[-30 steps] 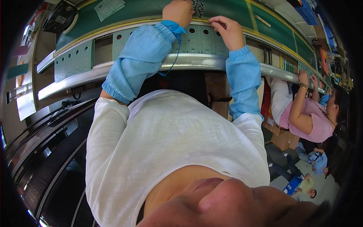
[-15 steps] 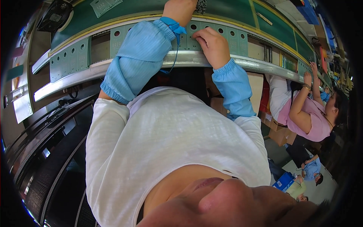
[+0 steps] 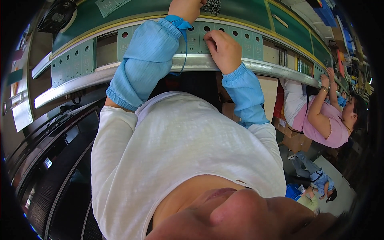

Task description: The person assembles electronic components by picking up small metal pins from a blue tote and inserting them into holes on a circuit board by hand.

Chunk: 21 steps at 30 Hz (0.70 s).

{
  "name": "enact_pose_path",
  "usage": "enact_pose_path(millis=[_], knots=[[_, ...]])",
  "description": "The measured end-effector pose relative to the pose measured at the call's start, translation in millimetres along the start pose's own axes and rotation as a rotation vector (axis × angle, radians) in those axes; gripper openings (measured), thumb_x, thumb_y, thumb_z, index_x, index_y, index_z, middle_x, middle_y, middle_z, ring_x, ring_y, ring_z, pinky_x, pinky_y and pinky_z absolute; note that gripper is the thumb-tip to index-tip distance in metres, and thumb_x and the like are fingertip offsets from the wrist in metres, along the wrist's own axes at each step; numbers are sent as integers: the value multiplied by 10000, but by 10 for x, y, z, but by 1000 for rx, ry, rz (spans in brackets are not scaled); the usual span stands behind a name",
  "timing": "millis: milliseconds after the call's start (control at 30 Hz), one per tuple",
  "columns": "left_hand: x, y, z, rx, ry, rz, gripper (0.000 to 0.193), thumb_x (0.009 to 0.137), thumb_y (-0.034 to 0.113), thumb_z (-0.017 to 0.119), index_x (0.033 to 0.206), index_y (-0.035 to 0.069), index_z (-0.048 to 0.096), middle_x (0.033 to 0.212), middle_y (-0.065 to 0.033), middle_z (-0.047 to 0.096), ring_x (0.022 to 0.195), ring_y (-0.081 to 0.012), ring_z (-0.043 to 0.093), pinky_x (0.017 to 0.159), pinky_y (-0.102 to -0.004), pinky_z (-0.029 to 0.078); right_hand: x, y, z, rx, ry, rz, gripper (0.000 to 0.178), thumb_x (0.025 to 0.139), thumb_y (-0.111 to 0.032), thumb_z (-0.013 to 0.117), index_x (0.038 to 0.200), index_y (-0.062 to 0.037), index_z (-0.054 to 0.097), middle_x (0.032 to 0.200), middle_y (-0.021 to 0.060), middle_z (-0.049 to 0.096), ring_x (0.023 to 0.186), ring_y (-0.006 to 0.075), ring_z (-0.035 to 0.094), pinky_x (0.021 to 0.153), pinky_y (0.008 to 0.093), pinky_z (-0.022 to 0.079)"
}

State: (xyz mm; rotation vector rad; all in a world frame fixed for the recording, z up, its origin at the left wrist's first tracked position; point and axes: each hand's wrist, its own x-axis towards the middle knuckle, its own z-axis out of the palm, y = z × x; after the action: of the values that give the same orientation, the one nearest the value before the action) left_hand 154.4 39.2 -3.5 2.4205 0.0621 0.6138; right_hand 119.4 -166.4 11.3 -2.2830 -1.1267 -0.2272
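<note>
Green circuit board panels (image 3: 193, 42) with round dark holes stand in a row along a metal rail. At one panel is my right hand (image 3: 225, 51), its thumb and fingers drawn together at the board's face; whatever they pinch is too small to see. My left hand (image 3: 185, 9) reaches past the row to a pile of small dark metal parts (image 3: 213, 7) on the green work surface. Its fingers look curled beside the pile, partly cut off by the upper edge, and I cannot make out anything in them. Blue sleeves cover both forearms, and a blue wrist strap circles the left wrist.
A silver rail (image 3: 196, 62) runs along the near side of the boards. Another board (image 3: 110, 6) lies at the far left near a black round device (image 3: 58, 16). Black ribbed racks (image 3: 56, 192) stand at lower left. A co-worker in pink (image 3: 324, 120) works at right.
My left hand has shifted slightly left and up beside the pile, showing more of it. My right hand stays at the panels, fingers still drawn together. A person in the background has moved.
</note>
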Motion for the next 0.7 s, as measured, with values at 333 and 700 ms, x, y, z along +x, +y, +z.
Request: enact_pose_path(millis=[333, 700], knots=[[-37, 22, 57, 76, 38, 200, 65, 881, 105, 675, 901, 44, 678, 967, -180, 650, 960, -387, 643, 830, -470, 536, -12, -1, 57, -2, 24, 56, 105, 848, -76, 725, 915, -140, 677, 860, 37, 694, 798, 286, 684, 646, 414, 542], [-11, 35, 125, -8, 91, 36, 70, 913, 70, 624, 981, 58, 622, 959, -178, 644, 933, -397, 646, 804, -489, 533, -33, -41, 42, -11, 26, 92, 90, 860, -81, 733, 912, -133, 680, 853, 42, 690, 781, 290, 683, 645, 415, 541]])
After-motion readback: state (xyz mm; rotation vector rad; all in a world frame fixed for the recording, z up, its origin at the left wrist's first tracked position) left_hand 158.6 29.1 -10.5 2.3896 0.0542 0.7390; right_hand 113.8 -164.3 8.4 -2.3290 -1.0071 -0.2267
